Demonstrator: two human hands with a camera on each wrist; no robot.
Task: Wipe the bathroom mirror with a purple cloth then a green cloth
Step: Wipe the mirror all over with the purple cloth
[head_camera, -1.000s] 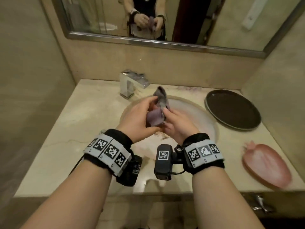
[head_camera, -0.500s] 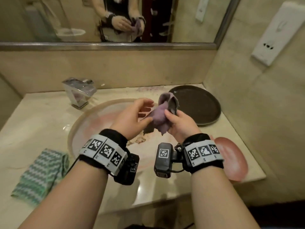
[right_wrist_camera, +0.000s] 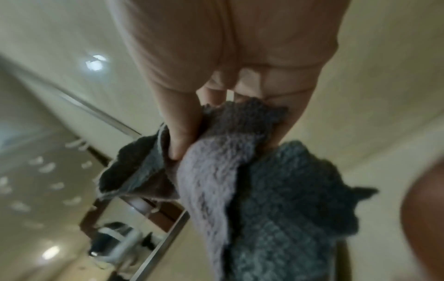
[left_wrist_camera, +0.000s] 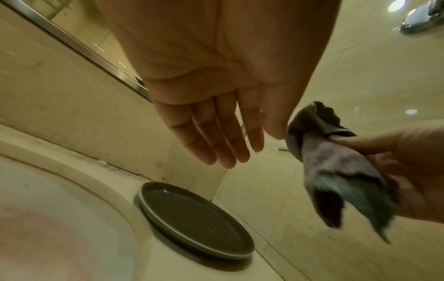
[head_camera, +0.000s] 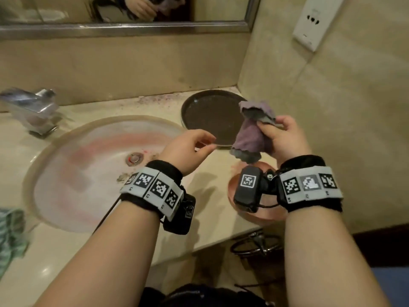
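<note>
My right hand [head_camera: 278, 138] grips the bunched purple cloth [head_camera: 250, 138] above the right end of the counter, thumb pressed into its folds [right_wrist_camera: 177, 150]. The cloth [left_wrist_camera: 336, 167] hangs from that hand in the left wrist view. My left hand [head_camera: 190, 149] hovers just left of it, fingers straight and relaxed [left_wrist_camera: 216, 144], holding nothing. The green zigzag cloth [head_camera: 11, 231] lies on the counter at the far left edge. The mirror [head_camera: 110, 9], with its steel frame, runs along the wall at the top and reflects my hands.
A round basin [head_camera: 93, 169] with pink staining is set in the beige counter, with a chrome faucet [head_camera: 31, 107] behind it. A dark round tray [head_camera: 210, 116] sits in the back right corner. A pink dish [head_camera: 261, 211] lies under my right wrist. A wall socket [head_camera: 314, 21] is on the right.
My left hand has let go of the purple cloth and drawn apart from it. The right hand carried the cloth to the right, and my view swung right and down.
</note>
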